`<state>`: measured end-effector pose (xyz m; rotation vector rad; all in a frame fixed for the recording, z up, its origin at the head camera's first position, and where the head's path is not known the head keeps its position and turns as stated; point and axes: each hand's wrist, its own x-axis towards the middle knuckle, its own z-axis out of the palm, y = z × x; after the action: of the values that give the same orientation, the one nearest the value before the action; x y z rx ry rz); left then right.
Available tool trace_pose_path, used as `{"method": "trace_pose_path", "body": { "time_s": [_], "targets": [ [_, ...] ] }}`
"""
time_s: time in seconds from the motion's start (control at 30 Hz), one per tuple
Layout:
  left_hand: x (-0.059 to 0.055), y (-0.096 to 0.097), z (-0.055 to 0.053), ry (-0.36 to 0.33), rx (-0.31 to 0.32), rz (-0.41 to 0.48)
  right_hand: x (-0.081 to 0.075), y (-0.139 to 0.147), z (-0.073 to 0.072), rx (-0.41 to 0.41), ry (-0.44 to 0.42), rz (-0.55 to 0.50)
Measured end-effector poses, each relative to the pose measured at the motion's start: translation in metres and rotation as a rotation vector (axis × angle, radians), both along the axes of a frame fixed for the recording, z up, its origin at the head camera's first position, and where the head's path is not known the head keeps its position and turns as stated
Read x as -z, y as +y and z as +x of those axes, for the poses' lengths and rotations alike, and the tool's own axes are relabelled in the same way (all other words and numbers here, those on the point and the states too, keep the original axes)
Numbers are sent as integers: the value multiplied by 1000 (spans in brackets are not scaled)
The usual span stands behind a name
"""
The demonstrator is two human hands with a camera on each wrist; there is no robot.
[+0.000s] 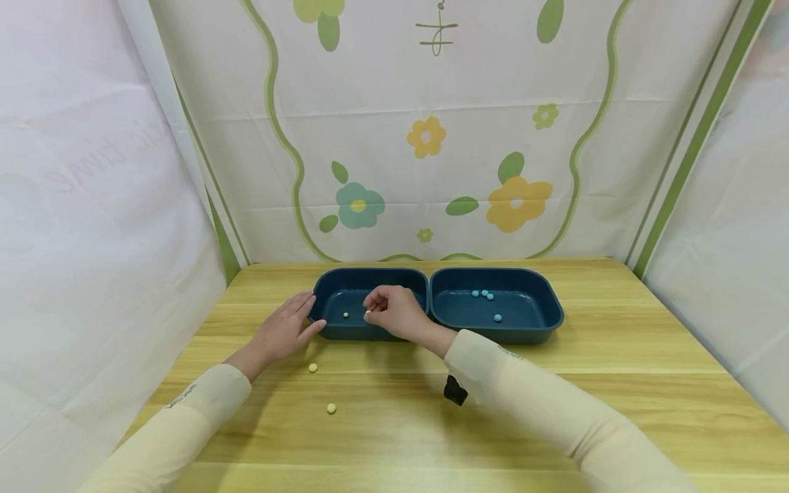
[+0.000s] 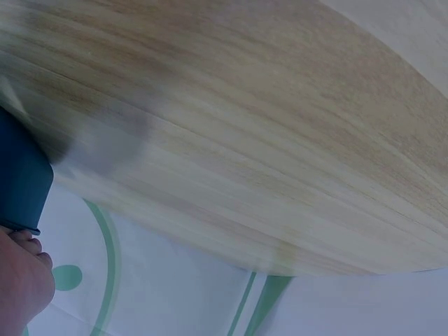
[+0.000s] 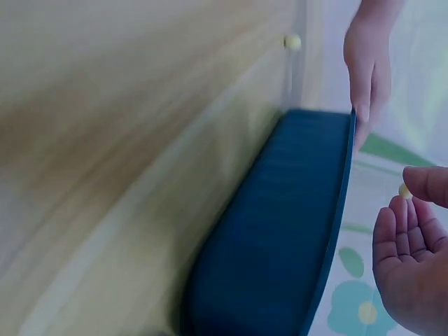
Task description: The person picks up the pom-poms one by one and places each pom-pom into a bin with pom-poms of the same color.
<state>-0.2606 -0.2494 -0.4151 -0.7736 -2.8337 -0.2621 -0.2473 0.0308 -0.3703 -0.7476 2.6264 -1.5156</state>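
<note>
Dark-blue and oblong, the left tray [image 1: 354,332] holds one loose yellow pellet [image 1: 346,315] on its floor. Above its interior, the right hand [image 1: 397,311] pinches another yellow pellet [image 3: 404,190] between thumb and fingertips, while the left hand [image 1: 286,329], fingers extended and grasping nothing, touches the tray's left end. Two more yellow pellets [image 1: 313,368] lie on the surface [image 1: 394,438] in front of the left tray; four blue pellets [image 1: 498,318] sit inside the right tray [image 1: 511,335], just beside it. A clean release probably calls for lowering the pinch close to the left tray's floor and parting the fingertips gently, lest the pellet bounce, with the left hand bracing that end
</note>
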Motion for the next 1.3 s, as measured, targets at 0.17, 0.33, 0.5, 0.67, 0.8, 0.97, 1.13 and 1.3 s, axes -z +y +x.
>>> {"method": "trace_pose_path", "body": {
  "time_s": [0.17, 0.33, 0.5, 0.67, 0.8, 0.97, 1.13, 1.3],
  "targets": [
    [-1, 0, 0, -3, 3, -1, 0, 1, -15, 62, -7, -32],
    [-1, 0, 0, -1, 6, 1, 0, -2, -27, 124, 8, -44],
    [-3, 1, 0, -1, 7, 5, 0, -5, -37, 176, -10, -34],
    [-4, 2, 0, -6, 8, 0, 5, -6, -49, 225, -56, -26],
    [-3, 1, -1, 3, 13, -5, 8, -7, -53, 244, -74, -16],
    [-2, 1, -1, 1, 14, 2, 11, -8, -56, 259, -73, -5],
    [-1, 0, 0, 22, 23, 14, 15, -11, -54, 269, -68, 20],
    [-1, 0, 1, 9, 14, 6, 18, -13, -55, 278, -82, 18]
  ]
}}
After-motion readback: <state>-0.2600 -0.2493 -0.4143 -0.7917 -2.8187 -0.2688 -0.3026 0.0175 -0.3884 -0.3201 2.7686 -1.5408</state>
